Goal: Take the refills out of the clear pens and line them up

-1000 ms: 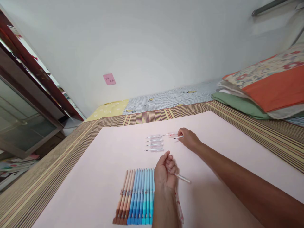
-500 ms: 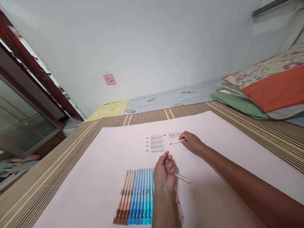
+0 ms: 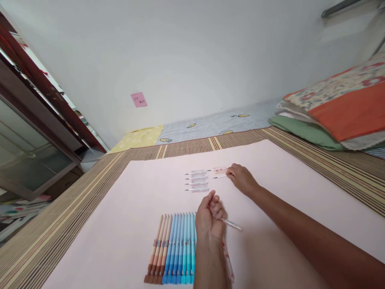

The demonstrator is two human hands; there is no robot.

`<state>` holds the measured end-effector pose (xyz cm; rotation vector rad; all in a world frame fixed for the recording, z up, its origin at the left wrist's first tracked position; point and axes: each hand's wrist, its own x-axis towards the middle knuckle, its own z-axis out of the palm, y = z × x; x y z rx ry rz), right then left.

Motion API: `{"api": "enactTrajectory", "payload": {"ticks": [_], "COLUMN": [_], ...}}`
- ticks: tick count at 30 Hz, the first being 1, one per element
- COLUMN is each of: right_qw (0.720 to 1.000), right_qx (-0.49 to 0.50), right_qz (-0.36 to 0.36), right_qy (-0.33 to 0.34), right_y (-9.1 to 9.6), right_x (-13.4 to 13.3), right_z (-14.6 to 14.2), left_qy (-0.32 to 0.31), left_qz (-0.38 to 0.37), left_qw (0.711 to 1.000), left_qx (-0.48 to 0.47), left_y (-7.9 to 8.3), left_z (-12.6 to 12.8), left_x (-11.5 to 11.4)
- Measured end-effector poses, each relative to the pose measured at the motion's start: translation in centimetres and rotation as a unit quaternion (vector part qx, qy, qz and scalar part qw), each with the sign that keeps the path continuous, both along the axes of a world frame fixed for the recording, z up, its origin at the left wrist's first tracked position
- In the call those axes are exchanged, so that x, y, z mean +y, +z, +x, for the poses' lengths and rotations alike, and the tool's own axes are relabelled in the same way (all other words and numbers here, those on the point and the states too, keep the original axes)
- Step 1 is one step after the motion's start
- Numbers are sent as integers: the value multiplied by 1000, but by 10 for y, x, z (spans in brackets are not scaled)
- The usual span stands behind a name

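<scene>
My right hand (image 3: 241, 178) reaches out over a pale pink sheet (image 3: 126, 224) and pinches a thin pen refill (image 3: 221, 176) whose tip points left. It lies just below a clear pen part (image 3: 218, 169) and to the right of a column of several clear pen parts (image 3: 197, 181). My left hand (image 3: 210, 218) rests closer to me, curled around a white pen piece (image 3: 231, 224) that sticks out to its right. A neat row of brown and blue pen barrels (image 3: 173, 251) lies by my left wrist.
The pink sheet lies on a striped woven mat (image 3: 45, 241) over a bed. Folded quilts and a pillow (image 3: 337, 108) are stacked at the right. A white wall with a pink sticky note (image 3: 138, 99) stands behind, a glass-fronted cabinet (image 3: 27, 152) at left.
My right hand drew the thin refill down and right away from the clear part, then brought it back up close beside it. My left hand has stayed put.
</scene>
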<state>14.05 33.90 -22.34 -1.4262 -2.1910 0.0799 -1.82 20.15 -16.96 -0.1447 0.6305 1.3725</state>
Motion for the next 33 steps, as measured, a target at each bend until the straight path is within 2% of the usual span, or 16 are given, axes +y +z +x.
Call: {"api": "enactTrajectory", "payload": {"ticks": [14,24,33], "right_qw": [996,993,996], "right_qx": [-55,-64,-24], "right_qz": [32,32,20], "right_qy": [-69,-90,-79], "right_y": [-1,-3,-3], "right_x": [4,9,7], "right_z": [-24,-32,-37], "left_qy": [-2,-4,-4], "left_qz": [3,5,7], "left_qw": [1000,1000,1000], "left_qx": [-2,-6,-8], "left_y": [0,-2,-2], "left_z": [1,2,2], "left_x": [-1,0,-1]}}
